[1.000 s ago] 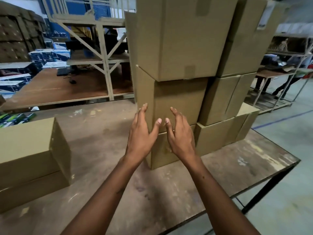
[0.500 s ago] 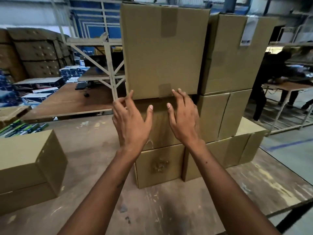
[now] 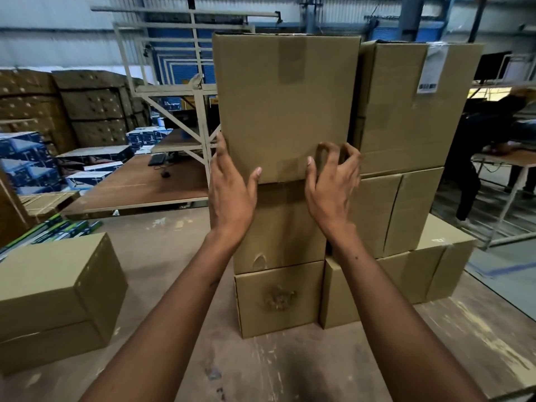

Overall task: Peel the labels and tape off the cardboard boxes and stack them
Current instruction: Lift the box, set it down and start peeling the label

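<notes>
Because tape strip (image 3: 288,169) sits at bottom edge of top box (image 3: 285,111) on stack, your left hand (image 3: 230,195) braces corner, fingers straight; right hand (image 3: 330,184) claws at strip, fingers curled, nothing gripped yet.

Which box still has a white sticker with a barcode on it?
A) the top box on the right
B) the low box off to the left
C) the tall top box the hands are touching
A: the white barcode label sits near the top of the top right box; the top box at the hands shows only brown tape.
</notes>
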A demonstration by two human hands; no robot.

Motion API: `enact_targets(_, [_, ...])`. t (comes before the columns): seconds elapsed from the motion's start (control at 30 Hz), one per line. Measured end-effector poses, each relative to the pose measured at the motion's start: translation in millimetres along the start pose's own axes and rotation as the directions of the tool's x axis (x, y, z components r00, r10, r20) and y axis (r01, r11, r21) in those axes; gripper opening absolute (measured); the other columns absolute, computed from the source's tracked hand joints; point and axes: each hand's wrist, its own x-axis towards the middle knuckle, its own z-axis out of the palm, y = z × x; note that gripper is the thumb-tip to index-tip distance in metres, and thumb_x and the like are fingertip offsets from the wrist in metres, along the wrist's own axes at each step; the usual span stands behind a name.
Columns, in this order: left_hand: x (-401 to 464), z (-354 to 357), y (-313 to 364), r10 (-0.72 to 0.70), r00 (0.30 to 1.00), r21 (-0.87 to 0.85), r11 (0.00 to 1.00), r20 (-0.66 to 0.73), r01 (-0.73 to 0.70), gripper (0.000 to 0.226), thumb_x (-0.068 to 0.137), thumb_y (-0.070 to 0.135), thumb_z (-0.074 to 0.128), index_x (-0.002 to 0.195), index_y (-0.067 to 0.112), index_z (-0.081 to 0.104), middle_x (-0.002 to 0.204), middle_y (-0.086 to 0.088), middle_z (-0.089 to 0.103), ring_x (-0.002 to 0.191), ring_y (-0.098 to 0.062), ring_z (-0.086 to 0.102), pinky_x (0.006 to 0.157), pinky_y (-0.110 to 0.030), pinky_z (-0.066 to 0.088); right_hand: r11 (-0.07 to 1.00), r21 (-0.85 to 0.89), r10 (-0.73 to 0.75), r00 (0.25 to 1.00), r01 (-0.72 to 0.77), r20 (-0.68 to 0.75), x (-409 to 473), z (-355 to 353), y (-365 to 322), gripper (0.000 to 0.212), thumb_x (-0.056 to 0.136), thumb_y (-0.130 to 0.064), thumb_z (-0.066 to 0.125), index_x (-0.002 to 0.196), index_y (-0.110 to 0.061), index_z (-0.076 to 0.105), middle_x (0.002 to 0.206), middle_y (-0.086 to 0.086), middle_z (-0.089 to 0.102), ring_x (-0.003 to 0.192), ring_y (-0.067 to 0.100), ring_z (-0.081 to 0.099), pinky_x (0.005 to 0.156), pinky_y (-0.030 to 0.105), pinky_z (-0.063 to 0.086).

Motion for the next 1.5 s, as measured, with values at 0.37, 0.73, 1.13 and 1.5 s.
enact_targets(0.37, [-1.0, -10.1, -18.7, -0.16, 0.987, -0.144, 0.977, -0.031, 0.154, 0.08, 0.099, 0.03, 0.078, 0.166, 0.013, 0.038, 0.158, -0.011, 0.057, 0.144, -0.028, 0.055, 0.119, -0.037, 0.045, 0.965, 0.254, 0.052, 0.997, -0.064, 0.052, 0.3, -10.7, -8.1, 0.066, 0.09, -0.065, 0.075, 0.141, -0.026, 0.06, 0.161, 0.018, 0.041, 0.147, 0.035, 0.034, 0.118, 0.052, 0.037])
enact_targets(0.73, [-52.0, -98.4, -35.2, -0.147, 0.983, -0.223, 0.967, -0.108, 0.12, 0.08, 0.1, 0.036, 0.077, 0.168, 0.02, 0.037, 0.158, 0.002, 0.057, 0.14, -0.003, 0.055, 0.115, -0.028, 0.051, 0.928, 0.361, 0.083, 0.996, -0.093, 0.042, -66.7, -49.0, -67.5, 0.081, 0.079, -0.06, 0.087, 0.15, -0.041, 0.053, 0.17, -0.005, 0.028, 0.151, 0.027, 0.03, 0.11, 0.062, 0.039])
enact_targets(1.13, [-160.2, -256.2, -93.3, -0.284, 0.937, -0.332, 0.92, -0.202, 0.207, 0.079, 0.097, 0.014, 0.081, 0.165, 0.009, 0.041, 0.159, -0.002, 0.056, 0.142, -0.007, 0.057, 0.119, -0.048, 0.049, 0.875, 0.483, -0.041, 0.999, 0.029, 0.013, -207.6, -105.7, -179.9, 0.108, 0.083, -0.044, 0.095, 0.164, -0.006, 0.035, 0.165, 0.01, 0.041, 0.153, 0.023, 0.039, 0.123, 0.049, 0.032])
enact_targets(1.5, [-299.7, -340.1, -158.1, -0.408, 0.903, -0.233, 0.899, -0.138, 0.371, 0.08, 0.083, 0.024, 0.088, 0.154, 0.019, 0.052, 0.143, 0.005, 0.066, 0.13, -0.004, 0.066, 0.111, -0.031, 0.055, 0.869, 0.42, 0.134, 0.943, -0.259, 0.304, -366.6, -129.2, -204.4, 0.136, 0.068, -0.053, 0.1, 0.172, -0.025, 0.018, 0.148, -0.013, 0.025, 0.14, 0.021, 0.04, 0.12, 0.049, 0.044])
